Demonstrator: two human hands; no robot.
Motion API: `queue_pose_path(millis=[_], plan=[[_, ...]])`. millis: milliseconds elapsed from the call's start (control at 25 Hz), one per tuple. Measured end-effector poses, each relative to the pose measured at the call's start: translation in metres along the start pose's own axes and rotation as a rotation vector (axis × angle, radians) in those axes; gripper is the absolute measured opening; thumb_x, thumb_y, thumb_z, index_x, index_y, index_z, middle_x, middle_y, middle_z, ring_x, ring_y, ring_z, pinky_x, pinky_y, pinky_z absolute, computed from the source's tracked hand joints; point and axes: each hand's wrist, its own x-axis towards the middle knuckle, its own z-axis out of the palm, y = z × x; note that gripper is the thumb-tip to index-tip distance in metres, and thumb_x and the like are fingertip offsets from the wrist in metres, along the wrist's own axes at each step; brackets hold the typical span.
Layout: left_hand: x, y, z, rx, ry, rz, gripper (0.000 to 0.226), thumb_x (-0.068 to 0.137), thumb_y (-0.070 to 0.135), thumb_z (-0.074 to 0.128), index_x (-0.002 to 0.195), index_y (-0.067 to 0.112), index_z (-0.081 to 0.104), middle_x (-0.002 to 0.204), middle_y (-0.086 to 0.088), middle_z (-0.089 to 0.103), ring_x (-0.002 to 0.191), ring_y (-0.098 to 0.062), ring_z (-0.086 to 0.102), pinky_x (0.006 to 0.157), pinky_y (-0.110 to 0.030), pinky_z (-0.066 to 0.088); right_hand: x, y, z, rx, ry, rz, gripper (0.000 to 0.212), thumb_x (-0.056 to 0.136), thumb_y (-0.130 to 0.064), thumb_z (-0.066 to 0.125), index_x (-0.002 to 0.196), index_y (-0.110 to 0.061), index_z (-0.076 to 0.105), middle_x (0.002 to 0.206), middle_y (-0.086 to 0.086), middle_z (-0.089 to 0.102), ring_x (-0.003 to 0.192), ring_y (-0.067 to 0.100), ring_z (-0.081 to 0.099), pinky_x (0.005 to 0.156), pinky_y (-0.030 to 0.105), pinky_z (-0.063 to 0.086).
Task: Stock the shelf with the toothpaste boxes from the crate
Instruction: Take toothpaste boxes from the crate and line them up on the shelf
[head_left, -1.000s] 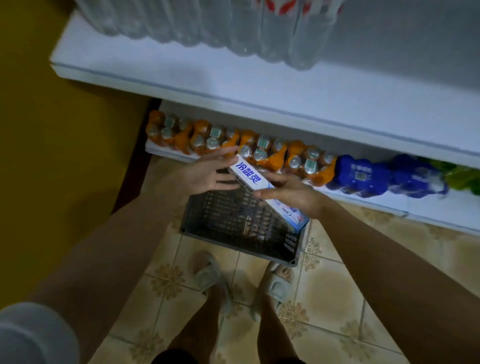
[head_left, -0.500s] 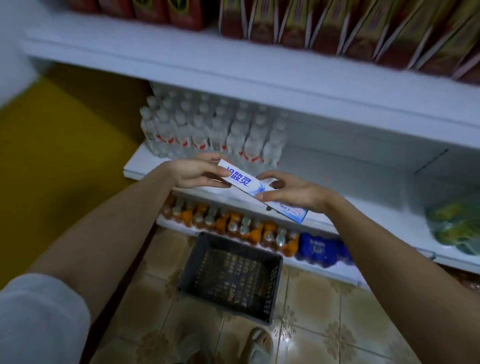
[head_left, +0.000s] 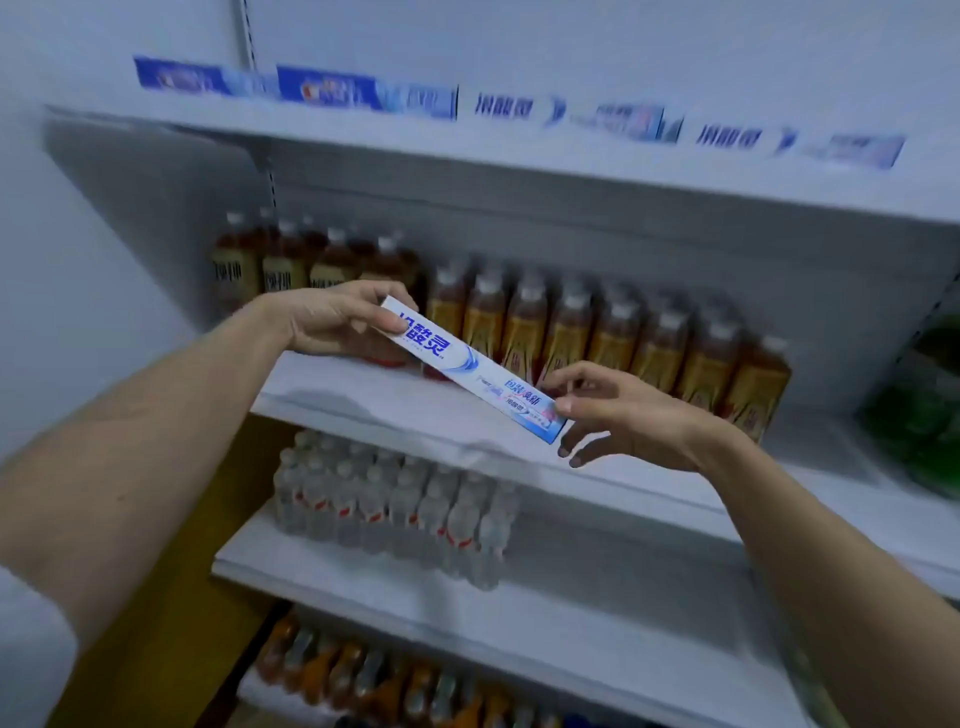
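Two hands carry one long white-and-blue cardboard toothpaste box (head_left: 470, 373), now raised from crate level to the tea-bottle shelf. Left hand (head_left: 337, 322) grips its 10 o'clock end; right hand (head_left: 618, 415) pinches the 4 o'clock end. Top white shelf (head_left: 519, 150), at 12 o'clock, likely comes next.

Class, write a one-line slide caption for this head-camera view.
Both hands, left hand and right hand, hold a toothpaste box below the top shelf.
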Motion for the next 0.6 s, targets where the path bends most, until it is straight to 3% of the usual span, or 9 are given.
queue_pose_path(millis=[200, 280, 360, 480, 600], plan=[[-0.001, 0.097, 0.012, 0.047, -0.02, 0.198, 0.045, 0.045, 0.017, 0.097, 0.079, 0.013, 0.066, 0.095, -0.018, 0.071, 0.092, -0.026, 0.071, 0.076, -0.034, 0.059, -0.032, -0.095, -0.019, -0.071, 0.115, -0.188, 0.051, 0.073, -0.018, 0.077, 0.117, -0.011, 0.054, 0.104, 0.02, 0.059, 0.07, 0.024, 0.064, 0.068, 0.039, 0.058], [-0.002, 0.134, 0.021, 0.026, 0.0, 0.275, 0.047, 0.042, 0.015, 0.098, 0.079, 0.015, 0.068, 0.094, -0.018, 0.072, 0.09, -0.026, 0.071, 0.074, -0.035, 0.06, -0.048, -0.128, -0.029, -0.174, 0.155, -0.259, 0.049, 0.073, -0.022, 0.078, 0.114, -0.014, 0.054, 0.102, 0.019, 0.061, 0.073, 0.027, 0.065, 0.074, 0.044, 0.059], [0.0, 0.169, 0.031, 0.038, 0.005, 0.366, 0.051, 0.041, 0.016, 0.098, 0.081, 0.014, 0.067, 0.094, -0.017, 0.072, 0.09, -0.026, 0.071, 0.075, -0.035, 0.06, -0.063, -0.156, -0.042, -0.243, 0.213, -0.335, 0.043, 0.077, -0.024, 0.076, 0.113, -0.016, 0.054, 0.098, 0.015, 0.061, 0.074, 0.03, 0.065, 0.077, 0.046, 0.059], [0.01, 0.212, 0.055, 0.082, 0.001, 0.441, 0.05, 0.046, 0.013, 0.094, 0.087, 0.013, 0.065, 0.096, -0.015, 0.07, 0.088, -0.026, 0.072, 0.076, -0.033, 0.059, -0.088, -0.187, -0.071, -0.202, 0.358, -0.48, 0.031, 0.083, -0.022, 0.07, 0.111, -0.015, 0.057, 0.099, 0.017, 0.062, 0.07, 0.03, 0.065, 0.069, 0.039, 0.059], [0.029, 0.24, 0.092, 0.286, 0.059, 0.453, 0.037, 0.069, 0.002, 0.08, 0.101, 0.012, 0.065, 0.111, -0.018, 0.063, 0.098, -0.029, 0.069, 0.082, -0.035, 0.058, -0.106, -0.204, -0.107, -0.123, 0.533, -0.569, 0.013, 0.093, -0.017, 0.063, 0.106, -0.018, 0.063, 0.098, 0.017, 0.063, 0.073, 0.028, 0.066, 0.072, 0.036, 0.06]])
